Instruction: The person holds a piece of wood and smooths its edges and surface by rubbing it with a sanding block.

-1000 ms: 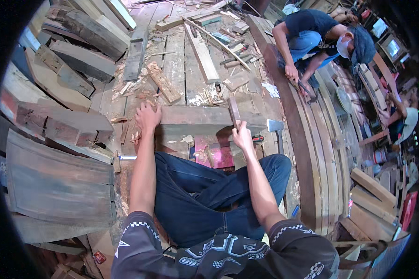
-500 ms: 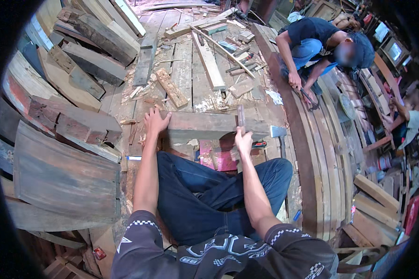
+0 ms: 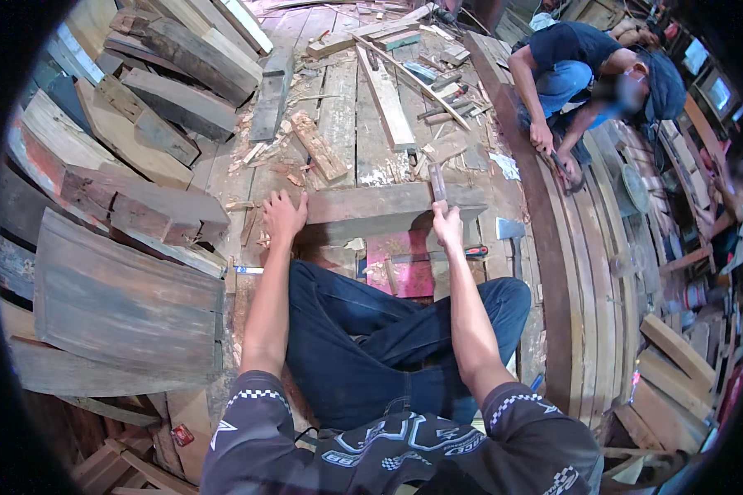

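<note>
A thick squared wooden beam (image 3: pixel 363 206) lies crosswise in front of my crossed legs. At its left end rests my left hand (image 3: pixel 284 219), fingers spread and stretched out. My right hand (image 3: pixel 447 227) is closed around the near end of a narrow, flat, brownish tool (image 3: pixel 437 183), whose exact kind I cannot make out. The tool reaches across the beam's top near the right end. A pink sheet (image 3: pixel 400 268) lies between the beam and my legs, partly in shade. Beside it is a tool with a red-and-black handle (image 3: pixel 475 251). A hatchet (image 3: pixel 510 229) with a pale blade lies to the right.
A crouching person (image 3: pixel 571 74) works with a dark hand tool on long planks (image 3: pixel 582 297) at the right. Timber offcuts (image 3: pixel 173 103) and a curved board (image 3: pixel 128 301) are stacked at the left. Beyond the beam lie loose battens (image 3: pixel 385 99), chips and a splintered block (image 3: pixel 318 148).
The whole view has shifted slightly, so things appear a little further right. The flat tool in my right hand now leans more to the left. My left hand stays by the beam's left end.
</note>
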Available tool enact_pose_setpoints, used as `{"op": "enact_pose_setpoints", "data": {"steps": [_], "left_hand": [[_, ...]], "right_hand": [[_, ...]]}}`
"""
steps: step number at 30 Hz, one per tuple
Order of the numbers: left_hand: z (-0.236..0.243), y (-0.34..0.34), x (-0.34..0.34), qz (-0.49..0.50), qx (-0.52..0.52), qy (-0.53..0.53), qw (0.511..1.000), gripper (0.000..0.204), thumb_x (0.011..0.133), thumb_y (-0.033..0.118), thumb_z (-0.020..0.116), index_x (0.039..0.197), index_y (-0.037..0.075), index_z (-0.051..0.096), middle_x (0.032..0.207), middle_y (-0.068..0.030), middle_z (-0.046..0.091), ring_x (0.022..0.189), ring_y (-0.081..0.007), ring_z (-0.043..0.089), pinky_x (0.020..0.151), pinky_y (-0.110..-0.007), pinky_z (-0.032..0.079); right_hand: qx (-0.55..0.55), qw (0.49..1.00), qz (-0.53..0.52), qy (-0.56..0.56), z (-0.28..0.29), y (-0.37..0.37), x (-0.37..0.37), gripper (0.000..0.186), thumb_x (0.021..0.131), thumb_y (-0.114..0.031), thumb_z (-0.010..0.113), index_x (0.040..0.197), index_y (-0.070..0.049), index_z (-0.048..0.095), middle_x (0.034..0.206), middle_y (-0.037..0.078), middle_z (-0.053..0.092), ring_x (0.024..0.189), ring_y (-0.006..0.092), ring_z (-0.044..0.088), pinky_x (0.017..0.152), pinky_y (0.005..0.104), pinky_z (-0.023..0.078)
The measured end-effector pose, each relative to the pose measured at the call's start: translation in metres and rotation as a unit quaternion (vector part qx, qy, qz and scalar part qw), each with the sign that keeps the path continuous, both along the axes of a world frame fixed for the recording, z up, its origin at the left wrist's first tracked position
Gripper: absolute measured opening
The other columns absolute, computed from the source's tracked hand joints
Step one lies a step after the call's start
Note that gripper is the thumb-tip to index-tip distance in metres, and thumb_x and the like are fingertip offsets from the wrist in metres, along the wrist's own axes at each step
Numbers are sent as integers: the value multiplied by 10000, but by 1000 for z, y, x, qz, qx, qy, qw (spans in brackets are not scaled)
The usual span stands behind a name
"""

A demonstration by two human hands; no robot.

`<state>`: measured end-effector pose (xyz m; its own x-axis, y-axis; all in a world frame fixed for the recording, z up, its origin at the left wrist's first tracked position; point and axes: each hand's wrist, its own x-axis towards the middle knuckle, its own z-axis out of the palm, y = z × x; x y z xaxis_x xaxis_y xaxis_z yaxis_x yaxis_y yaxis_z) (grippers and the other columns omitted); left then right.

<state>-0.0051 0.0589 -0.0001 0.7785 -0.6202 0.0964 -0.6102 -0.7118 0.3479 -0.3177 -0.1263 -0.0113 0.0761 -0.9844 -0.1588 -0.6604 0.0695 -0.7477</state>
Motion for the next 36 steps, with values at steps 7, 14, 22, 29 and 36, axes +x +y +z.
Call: {"op": "enact_pose_setpoints", "data": {"steps": [7,14,22,29,36], "left_hand": [[-7,-3,1,49,-37,-64,996,619,897,588,452,1122,41,632,1201,-167,563,1139,-372,491,950,-510,400],[-3,-10,-8,49,-37,-52,997,549,876,539,504,1105,64,657,1177,-146,588,1117,-354,518,956,-492,406],[-1,-6,-8,54,-42,-88,994,512,866,491,527,1113,64,664,1142,-140,606,1076,-342,551,938,-450,432],[-6,1,-4,49,-68,-116,990,504,861,461,525,1077,27,663,1108,-161,610,1078,-354,540,925,-462,433],[-5,-1,-4,43,-54,-91,993,504,854,454,525,1085,26,655,1152,-169,604,1097,-354,534,935,-466,426]], "right_hand": [[-128,979,155,21,2,61,2,306,912,-254,549,1038,2,439,804,350,612,811,519,605,722,582,460],[-156,985,71,34,8,62,-13,284,901,-224,566,1024,5,450,719,308,618,707,496,619,627,572,492],[-125,985,85,86,13,74,-24,278,926,-244,519,1089,-43,417,734,319,618,706,515,610,604,603,478],[-125,956,205,167,25,86,-32,289,940,-278,496,1087,-49,398,730,308,626,710,504,621,617,586,489],[-129,941,274,149,19,97,-33,278,947,-261,498,1085,-51,379,717,315,621,669,504,618,609,601,483]]}}
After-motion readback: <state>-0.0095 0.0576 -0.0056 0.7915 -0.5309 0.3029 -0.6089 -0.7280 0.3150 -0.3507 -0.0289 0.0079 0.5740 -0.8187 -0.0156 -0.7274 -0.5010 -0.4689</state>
